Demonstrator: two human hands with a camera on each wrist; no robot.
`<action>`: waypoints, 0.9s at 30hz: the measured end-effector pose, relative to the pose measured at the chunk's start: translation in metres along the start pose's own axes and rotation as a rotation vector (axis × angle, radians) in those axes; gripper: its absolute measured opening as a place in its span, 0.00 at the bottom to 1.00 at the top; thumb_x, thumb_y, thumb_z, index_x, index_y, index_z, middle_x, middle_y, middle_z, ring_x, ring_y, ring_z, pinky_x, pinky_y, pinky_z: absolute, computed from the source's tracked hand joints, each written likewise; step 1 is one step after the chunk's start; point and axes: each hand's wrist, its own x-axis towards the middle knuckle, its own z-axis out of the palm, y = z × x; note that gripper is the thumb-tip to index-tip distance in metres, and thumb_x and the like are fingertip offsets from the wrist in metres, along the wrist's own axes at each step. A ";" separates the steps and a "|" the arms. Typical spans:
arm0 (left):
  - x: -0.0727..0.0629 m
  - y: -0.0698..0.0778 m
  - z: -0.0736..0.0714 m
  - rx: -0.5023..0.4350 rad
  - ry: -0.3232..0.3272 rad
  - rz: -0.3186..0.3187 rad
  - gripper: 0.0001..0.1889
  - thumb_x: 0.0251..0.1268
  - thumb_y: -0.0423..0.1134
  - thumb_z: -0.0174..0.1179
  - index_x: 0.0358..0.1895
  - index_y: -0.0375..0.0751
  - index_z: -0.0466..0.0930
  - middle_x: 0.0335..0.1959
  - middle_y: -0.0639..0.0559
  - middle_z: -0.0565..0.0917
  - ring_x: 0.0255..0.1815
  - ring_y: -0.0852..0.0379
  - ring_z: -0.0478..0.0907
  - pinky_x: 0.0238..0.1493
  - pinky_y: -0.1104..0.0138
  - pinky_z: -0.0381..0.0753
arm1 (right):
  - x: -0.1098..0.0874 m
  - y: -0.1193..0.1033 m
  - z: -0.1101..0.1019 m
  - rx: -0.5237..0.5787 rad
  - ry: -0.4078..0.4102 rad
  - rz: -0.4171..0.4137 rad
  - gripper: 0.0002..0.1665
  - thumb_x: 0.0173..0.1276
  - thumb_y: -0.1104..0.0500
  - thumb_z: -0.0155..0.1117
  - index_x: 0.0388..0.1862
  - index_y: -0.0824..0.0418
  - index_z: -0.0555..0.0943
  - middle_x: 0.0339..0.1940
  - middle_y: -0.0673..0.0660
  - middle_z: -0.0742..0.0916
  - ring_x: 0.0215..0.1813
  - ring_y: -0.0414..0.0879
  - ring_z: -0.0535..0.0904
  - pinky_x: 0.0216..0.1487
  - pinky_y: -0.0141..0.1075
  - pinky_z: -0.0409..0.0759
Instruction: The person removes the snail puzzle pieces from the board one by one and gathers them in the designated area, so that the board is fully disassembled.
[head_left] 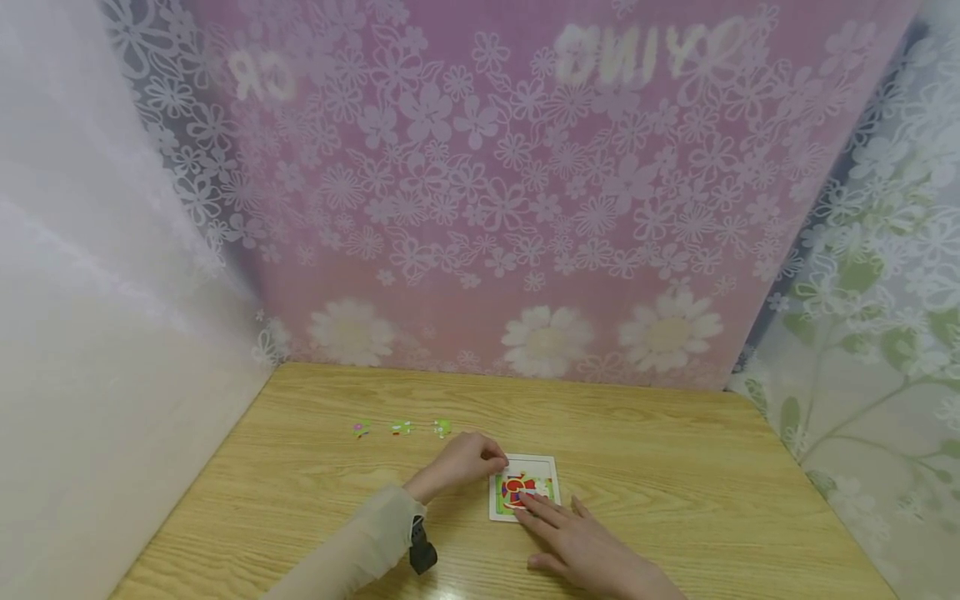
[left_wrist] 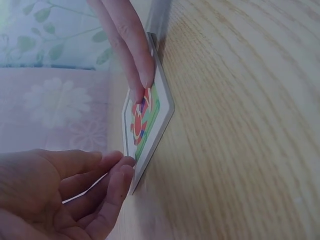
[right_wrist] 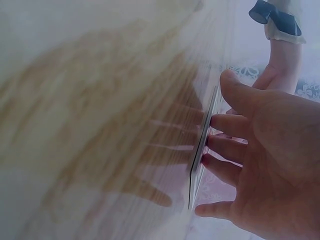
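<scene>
A small white-framed jigsaw puzzle (head_left: 524, 516) lies flat on the wooden table, its lower part filled with a red and green picture. The upper part inside the frame looks pale. At its upper left corner, my left hand (head_left: 462, 459) holds the frame's edge with bent fingers and thumb; the left wrist view shows the fingertips (left_wrist: 128, 161) close together on the border. My right hand (head_left: 581, 542) comes from the lower right, its outstretched fingers pressing on the picture. In the right wrist view those fingers (right_wrist: 227, 148) spread over the puzzle's thin edge, thumb apart.
Beyond my left hand lie loose green puzzle pieces in a row: one with a purple spot (head_left: 361, 429), another in the middle (head_left: 402, 427), and one nearer the hand (head_left: 442, 427). Flower-patterned curtains (head_left: 480, 208) hang behind and beside the table (head_left: 675, 467).
</scene>
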 end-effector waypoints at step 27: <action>0.001 0.005 0.001 -0.001 -0.023 -0.042 0.10 0.72 0.41 0.63 0.36 0.40 0.91 0.27 0.50 0.87 0.19 0.65 0.65 0.22 0.73 0.61 | 0.001 -0.003 -0.001 -0.036 0.045 -0.024 0.37 0.78 0.38 0.52 0.74 0.62 0.72 0.76 0.61 0.72 0.70 0.61 0.74 0.61 0.70 0.71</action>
